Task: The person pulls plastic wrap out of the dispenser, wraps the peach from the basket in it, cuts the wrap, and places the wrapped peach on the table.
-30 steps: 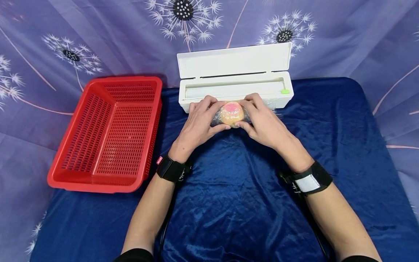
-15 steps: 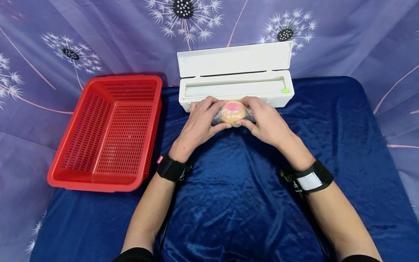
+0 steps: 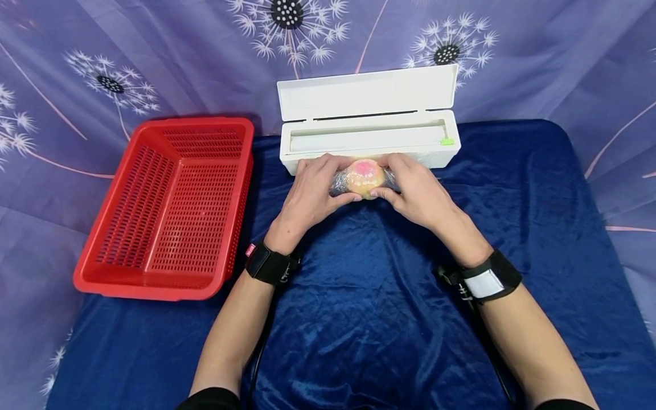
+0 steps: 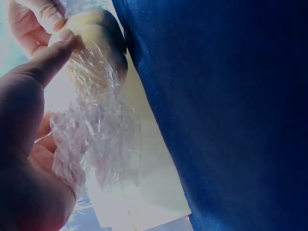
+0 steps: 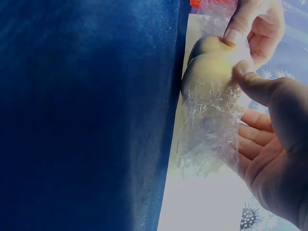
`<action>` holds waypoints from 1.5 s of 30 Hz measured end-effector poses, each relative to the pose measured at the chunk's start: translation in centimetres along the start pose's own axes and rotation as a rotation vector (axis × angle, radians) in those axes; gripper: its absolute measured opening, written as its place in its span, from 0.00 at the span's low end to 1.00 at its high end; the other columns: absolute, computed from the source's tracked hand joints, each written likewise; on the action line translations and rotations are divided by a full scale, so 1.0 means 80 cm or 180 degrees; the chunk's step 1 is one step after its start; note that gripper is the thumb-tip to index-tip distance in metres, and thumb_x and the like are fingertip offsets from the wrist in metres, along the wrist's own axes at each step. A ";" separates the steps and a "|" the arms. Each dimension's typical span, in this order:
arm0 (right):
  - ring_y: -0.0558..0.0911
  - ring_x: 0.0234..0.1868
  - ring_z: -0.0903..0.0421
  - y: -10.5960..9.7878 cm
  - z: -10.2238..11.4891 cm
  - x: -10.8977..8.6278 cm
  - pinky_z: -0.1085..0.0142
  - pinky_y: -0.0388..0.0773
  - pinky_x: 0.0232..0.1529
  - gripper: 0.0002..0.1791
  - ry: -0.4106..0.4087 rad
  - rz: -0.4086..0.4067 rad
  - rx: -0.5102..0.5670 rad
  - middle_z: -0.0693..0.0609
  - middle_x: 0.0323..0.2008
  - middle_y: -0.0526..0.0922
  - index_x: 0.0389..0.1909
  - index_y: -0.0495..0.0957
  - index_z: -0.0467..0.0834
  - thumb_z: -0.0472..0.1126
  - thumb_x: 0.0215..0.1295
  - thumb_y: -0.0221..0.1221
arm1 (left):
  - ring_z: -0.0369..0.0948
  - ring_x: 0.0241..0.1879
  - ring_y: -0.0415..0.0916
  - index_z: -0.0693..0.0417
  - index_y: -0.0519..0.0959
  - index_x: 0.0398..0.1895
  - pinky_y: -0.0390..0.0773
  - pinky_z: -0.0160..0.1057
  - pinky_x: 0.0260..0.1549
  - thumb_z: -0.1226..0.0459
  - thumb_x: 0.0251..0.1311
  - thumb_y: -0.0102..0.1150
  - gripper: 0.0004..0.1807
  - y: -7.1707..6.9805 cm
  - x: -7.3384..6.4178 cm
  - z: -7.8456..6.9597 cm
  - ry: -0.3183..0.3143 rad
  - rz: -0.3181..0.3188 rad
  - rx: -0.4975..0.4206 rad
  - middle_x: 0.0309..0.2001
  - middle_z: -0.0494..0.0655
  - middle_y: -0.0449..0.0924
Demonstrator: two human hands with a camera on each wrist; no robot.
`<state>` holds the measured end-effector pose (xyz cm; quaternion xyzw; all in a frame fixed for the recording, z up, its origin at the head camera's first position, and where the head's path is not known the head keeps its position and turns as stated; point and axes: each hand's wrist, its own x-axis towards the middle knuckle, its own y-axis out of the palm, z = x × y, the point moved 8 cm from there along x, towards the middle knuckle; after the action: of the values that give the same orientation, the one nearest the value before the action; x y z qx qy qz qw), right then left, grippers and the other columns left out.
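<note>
A yellow peach with a pink patch (image 3: pixel 365 176) is wrapped in clear cling film (image 4: pixel 103 137), whose loose ends bunch out on both sides. My left hand (image 3: pixel 310 191) grips it from the left, thumb at the near side and fingers at the far side. From the right, my right hand (image 3: pixel 417 191) holds it the same way, its thumb close to the left one. Just behind stands a white cling film box (image 3: pixel 370 151) with its lid raised, a roll inside and a green slider (image 3: pixel 447 142) at the right. The peach's underside is hidden in the head view.
A red plastic basket (image 3: pixel 236 199) with perforated walls stands to the left of my hands. Dark blue velvet cloth (image 3: pixel 369 296) covers the table. A purple curtain with dandelion prints (image 3: pixel 205 51) hangs behind the box.
Both hands stay on the wrapped peach in nearly the same place. My right hand has shifted slightly, and its fingers lie a little lower against the film than before.
</note>
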<state>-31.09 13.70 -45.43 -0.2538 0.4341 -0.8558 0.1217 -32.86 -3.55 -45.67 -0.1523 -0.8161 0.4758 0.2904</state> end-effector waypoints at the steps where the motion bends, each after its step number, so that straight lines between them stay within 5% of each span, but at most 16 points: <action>1: 0.83 0.54 0.37 0.000 0.000 0.000 0.43 0.78 0.54 0.30 0.0002 0.0007 0.0004 0.34 0.55 0.81 0.62 0.75 0.32 0.42 0.67 0.73 | 0.42 0.57 0.80 0.50 0.74 0.72 0.67 0.49 0.52 0.44 0.58 0.78 0.42 0.000 0.000 0.000 -0.0002 -0.0006 -0.0028 0.57 0.45 0.84; 11: 0.82 0.57 0.37 0.002 -0.002 0.000 0.43 0.77 0.57 0.29 0.0036 0.0069 0.0004 0.35 0.57 0.82 0.62 0.76 0.33 0.43 0.67 0.73 | 0.42 0.51 0.80 0.43 0.79 0.66 0.67 0.49 0.50 0.44 0.60 0.75 0.33 0.001 -0.001 -0.003 0.0064 0.0042 0.0050 0.55 0.45 0.83; 30: 0.84 0.47 0.38 0.007 0.000 -0.001 0.44 0.79 0.46 0.27 0.0088 0.0102 -0.0112 0.34 0.53 0.82 0.60 0.75 0.32 0.41 0.67 0.73 | 0.44 0.61 0.79 0.42 0.80 0.67 0.66 0.49 0.53 0.45 0.61 0.76 0.32 0.005 -0.002 0.000 -0.0044 0.0101 0.0071 0.64 0.44 0.82; 45: 0.79 0.61 0.37 0.006 -0.003 0.001 0.43 0.77 0.59 0.31 0.0309 0.0145 -0.0106 0.35 0.60 0.80 0.61 0.77 0.32 0.45 0.65 0.75 | 0.46 0.56 0.77 0.42 0.81 0.64 0.66 0.50 0.51 0.44 0.65 0.72 0.28 0.000 -0.002 -0.005 0.0080 0.0020 0.0276 0.58 0.44 0.78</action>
<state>-31.28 13.55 -45.96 -0.2040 0.4594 -0.8567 0.1158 -32.46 -3.37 -45.56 -0.1480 -0.7906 0.5097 0.3054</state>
